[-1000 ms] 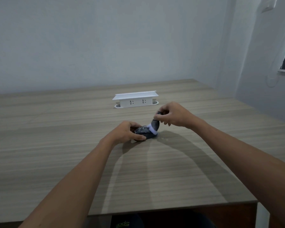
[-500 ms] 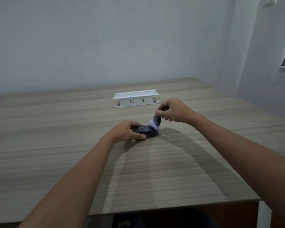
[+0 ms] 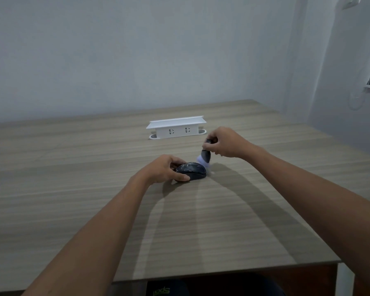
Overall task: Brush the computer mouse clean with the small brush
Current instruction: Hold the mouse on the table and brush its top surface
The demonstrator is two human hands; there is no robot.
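A dark computer mouse [image 3: 193, 170] lies on the wooden table [image 3: 94, 199], its top marked with pale dusty streaks. My left hand [image 3: 162, 169] grips its near and left side, thumb along the front edge. My right hand [image 3: 224, 143] pinches the dark handle of a small brush [image 3: 205, 157] held nearly upright. The brush's pale bristles touch the mouse's far right end.
A white socket box [image 3: 175, 128] with two outlets stands on the table behind the hands. The table's near edge runs across the bottom and its right edge is close to the wall. A window corner shows at the far right.
My right hand and the brush have shifted up and away, from the mouse's right front to its far right end. My left hand has kept its hold on the mouse.
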